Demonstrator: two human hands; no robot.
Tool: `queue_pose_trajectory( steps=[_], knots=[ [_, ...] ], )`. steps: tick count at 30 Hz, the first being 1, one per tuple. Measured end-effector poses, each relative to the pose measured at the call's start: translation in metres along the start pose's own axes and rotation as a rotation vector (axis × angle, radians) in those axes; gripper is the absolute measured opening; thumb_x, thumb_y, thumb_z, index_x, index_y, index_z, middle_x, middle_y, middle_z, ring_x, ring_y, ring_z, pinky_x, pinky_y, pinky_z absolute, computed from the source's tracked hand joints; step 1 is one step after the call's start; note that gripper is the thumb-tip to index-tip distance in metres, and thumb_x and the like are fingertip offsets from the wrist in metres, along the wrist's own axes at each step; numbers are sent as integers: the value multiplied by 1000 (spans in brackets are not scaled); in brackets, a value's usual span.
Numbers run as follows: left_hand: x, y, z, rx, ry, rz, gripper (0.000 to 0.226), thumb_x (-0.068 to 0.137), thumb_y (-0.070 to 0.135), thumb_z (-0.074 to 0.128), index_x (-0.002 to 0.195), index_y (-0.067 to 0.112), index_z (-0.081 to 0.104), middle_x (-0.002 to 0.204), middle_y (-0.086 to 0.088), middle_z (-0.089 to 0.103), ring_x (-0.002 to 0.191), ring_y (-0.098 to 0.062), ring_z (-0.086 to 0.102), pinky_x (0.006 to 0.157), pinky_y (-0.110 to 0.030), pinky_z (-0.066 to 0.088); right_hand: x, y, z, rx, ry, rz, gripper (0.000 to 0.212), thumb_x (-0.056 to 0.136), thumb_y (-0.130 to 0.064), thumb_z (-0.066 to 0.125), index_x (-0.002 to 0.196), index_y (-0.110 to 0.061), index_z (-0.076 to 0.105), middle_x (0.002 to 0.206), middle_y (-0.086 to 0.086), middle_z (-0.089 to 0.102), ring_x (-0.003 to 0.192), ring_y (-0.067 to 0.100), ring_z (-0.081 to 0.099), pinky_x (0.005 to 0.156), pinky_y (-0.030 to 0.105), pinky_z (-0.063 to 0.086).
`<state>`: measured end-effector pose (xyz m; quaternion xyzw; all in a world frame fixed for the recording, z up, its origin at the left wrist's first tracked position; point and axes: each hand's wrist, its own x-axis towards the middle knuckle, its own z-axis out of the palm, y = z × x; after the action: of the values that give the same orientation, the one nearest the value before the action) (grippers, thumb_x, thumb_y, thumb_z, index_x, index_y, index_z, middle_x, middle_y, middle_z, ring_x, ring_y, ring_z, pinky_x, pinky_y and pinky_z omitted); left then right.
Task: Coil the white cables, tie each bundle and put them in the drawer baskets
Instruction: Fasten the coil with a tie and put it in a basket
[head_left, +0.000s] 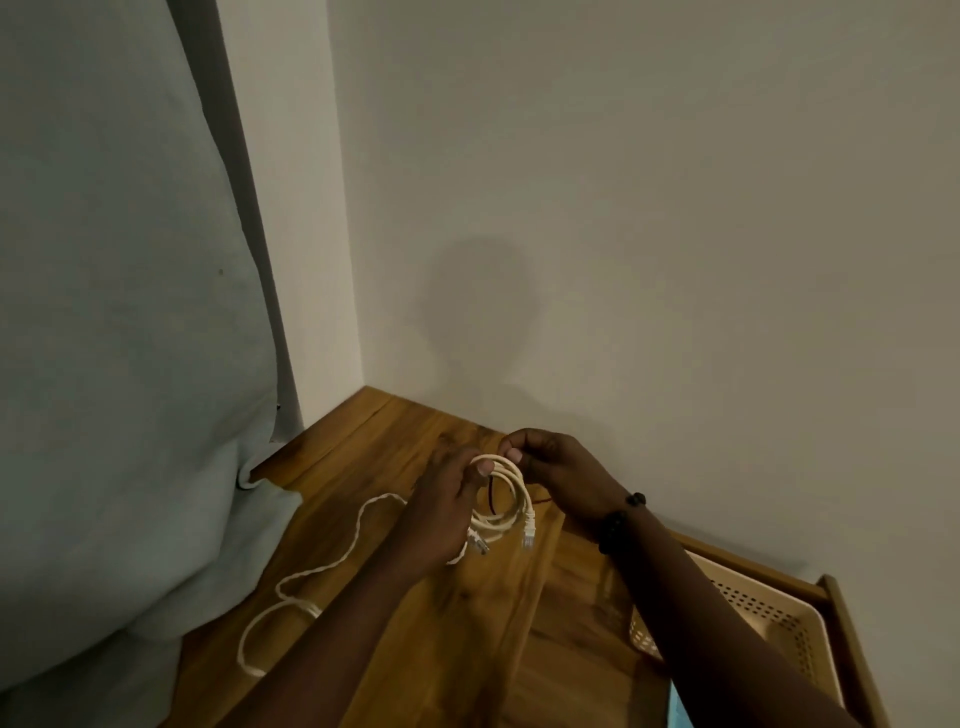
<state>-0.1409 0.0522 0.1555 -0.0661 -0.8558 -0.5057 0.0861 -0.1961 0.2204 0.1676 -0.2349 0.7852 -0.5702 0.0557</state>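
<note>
A coiled white cable (511, 493) with clear plug ends hangs above the wooden top. My left hand (441, 512) grips its left side, thumb on the top loops. My right hand (558, 475) pinches the top of the coil; a thin dark red strand (491, 496), perhaps a tie, runs behind the loops. A second white cable (311, 577) lies loose on the wood at the left. A cream perforated basket (784, 618) sits in the open drawer at the lower right.
The wooden top (467, 623) meets a pale wall behind. A light blue-grey cushion or bedding (130, 364) presses against its left edge. The wooden drawer frame (847, 639) juts out at the lower right.
</note>
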Motion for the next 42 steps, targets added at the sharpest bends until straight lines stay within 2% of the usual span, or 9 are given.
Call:
queue_pose_trajectory(
  steps=[3, 6, 11, 16, 28, 33, 36, 39, 42],
  knots=[
    [-14, 12, -1, -60, -27, -5, 17, 99, 43, 36, 99, 45, 54, 96, 16, 65, 93, -5, 63, 82, -28, 52, -17, -16, -1, 38, -9, 31, 22, 100, -13, 49, 103, 1, 66, 90, 14, 66, 80, 22, 60, 75, 30, 52],
    [-21, 17, 0, -129, -22, -44, 22, 100, 44, 36, 107, 41, 57, 103, 9, 67, 98, -9, 63, 84, -28, 52, -28, -25, -1, 30, 38, 76, 23, 99, -18, 52, 105, -2, 68, 93, 13, 69, 83, 20, 63, 76, 30, 54],
    [-18, 40, 4, -134, 79, -56, 28, 102, 39, 35, 117, 26, 55, 104, 10, 62, 96, -7, 59, 76, -21, 47, -47, -44, 17, -486, 749, -158, 17, 95, -35, 58, 94, -20, 67, 90, -6, 61, 80, 8, 55, 66, 19, 44],
    [-7, 55, 17, -109, 153, -17, 33, 102, 40, 36, 116, 19, 57, 104, 3, 66, 95, -14, 63, 80, -35, 55, -66, -54, 32, -504, 605, 36, 25, 96, -34, 55, 103, -20, 75, 83, -5, 72, 63, 4, 56, 52, 11, 37],
    [-14, 73, 60, -158, 225, -50, 23, 103, 32, 35, 110, 22, 54, 95, 10, 62, 82, -2, 59, 47, -5, 43, -81, -51, 22, -607, 645, 301, 18, 94, -31, 59, 106, -25, 70, 95, -5, 72, 76, 10, 63, 61, 20, 50],
    [-16, 68, 71, -92, 209, 5, 27, 102, 31, 38, 119, 17, 55, 107, 2, 63, 85, -2, 59, 53, -6, 47, -81, -46, 9, 106, 620, 375, 17, 87, -21, 67, 85, -6, 76, 75, 6, 72, 68, 20, 65, 60, 31, 57],
    [-15, 65, 74, -79, 205, 6, 28, 102, 29, 39, 123, 16, 54, 111, 2, 62, 89, -8, 60, 54, -5, 47, -85, -54, -1, 512, 522, 580, 20, 86, -18, 70, 82, 1, 68, 69, 6, 61, 49, 12, 46, 39, 20, 40],
    [-14, 62, 74, -96, 214, 13, 29, 102, 30, 38, 123, 18, 54, 114, 0, 64, 93, -9, 62, 59, -7, 47, -84, -48, -1, 505, 455, 580, 20, 88, -15, 67, 96, 4, 70, 68, 3, 60, 50, 9, 45, 44, 19, 40],
    [-14, 64, 73, -109, 221, 21, 28, 102, 31, 38, 121, 18, 54, 109, 2, 63, 90, -4, 61, 57, -6, 46, -79, -37, 10, 334, 551, 397, 18, 91, -18, 63, 80, -9, 74, 74, 2, 69, 64, 11, 62, 62, 27, 55]
  ],
)
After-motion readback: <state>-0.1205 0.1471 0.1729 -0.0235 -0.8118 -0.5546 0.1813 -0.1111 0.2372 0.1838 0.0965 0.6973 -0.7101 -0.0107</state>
